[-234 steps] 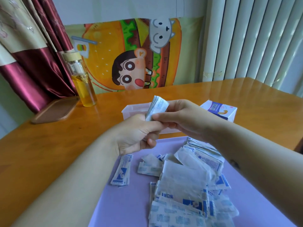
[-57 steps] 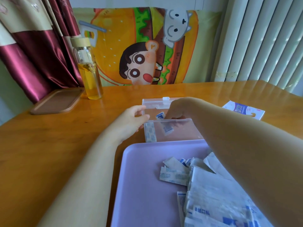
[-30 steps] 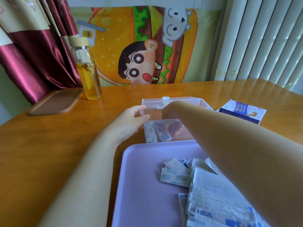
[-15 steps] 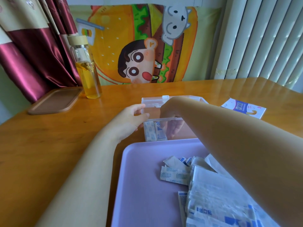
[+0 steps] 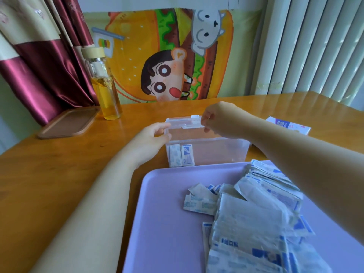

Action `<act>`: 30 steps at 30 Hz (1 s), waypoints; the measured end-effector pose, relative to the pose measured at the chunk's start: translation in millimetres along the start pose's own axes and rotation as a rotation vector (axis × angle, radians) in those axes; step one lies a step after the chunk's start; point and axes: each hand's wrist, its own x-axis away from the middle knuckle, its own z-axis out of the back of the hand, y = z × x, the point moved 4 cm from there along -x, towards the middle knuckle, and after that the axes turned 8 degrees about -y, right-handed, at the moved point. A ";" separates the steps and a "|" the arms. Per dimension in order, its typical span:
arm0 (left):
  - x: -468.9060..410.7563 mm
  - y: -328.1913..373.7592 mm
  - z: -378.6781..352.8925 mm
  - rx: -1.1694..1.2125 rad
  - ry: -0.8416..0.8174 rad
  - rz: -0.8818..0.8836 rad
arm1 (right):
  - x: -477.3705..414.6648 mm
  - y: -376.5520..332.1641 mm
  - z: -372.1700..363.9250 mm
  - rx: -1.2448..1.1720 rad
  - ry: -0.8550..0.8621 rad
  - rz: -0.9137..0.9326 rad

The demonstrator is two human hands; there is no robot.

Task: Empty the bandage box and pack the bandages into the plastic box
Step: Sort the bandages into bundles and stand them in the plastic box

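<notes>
Wooden table (image 5: 59,174) in front of a burger-print cloth (image 5: 167,56), and the clear plastic box (image 5: 216,152) sits just beyond the lilac tray (image 5: 167,213) with its lid (image 5: 183,124) stood up. The left hand (image 5: 151,140) curls thumb and fingers round the box's left end, and the right hand (image 5: 214,117) pinches the lid's top edge beside the clasp. Only two bandages (image 5: 181,157) stand inside at the left wall, so packing has barely begun. Emptying looks done, with the bandage box (image 5: 287,127) lying apart on the right and a big pile (image 5: 256,213) on the tray waiting to go in.
</notes>
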 end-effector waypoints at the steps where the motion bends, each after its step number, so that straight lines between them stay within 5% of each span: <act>1: 1.6 1.9 -0.7 -0.003 0.015 -0.009 | 13.6 3.7 5.0 0.016 0.086 0.022; 7: 9.7 15.5 -0.4 -0.155 0.033 -0.018 | 78.4 24.7 10.9 -0.051 0.238 0.127; 11: 16.6 24.0 0.6 -0.286 0.028 0.004 | 110.6 42.2 8.8 -0.034 0.148 0.097; 16: 44.6 52.0 -15.4 -0.424 0.293 -0.092 | 147.8 58.8 -8.1 0.068 -0.096 -0.017; 24: 101.9 81.3 -93.6 -0.541 -0.242 -0.347 | 163.0 60.7 -37.9 0.164 -0.128 -0.133; 30: 111.1 75.2 -106.4 -0.595 -0.308 -0.324 | 156.4 63.9 -41.0 0.012 -0.144 -0.140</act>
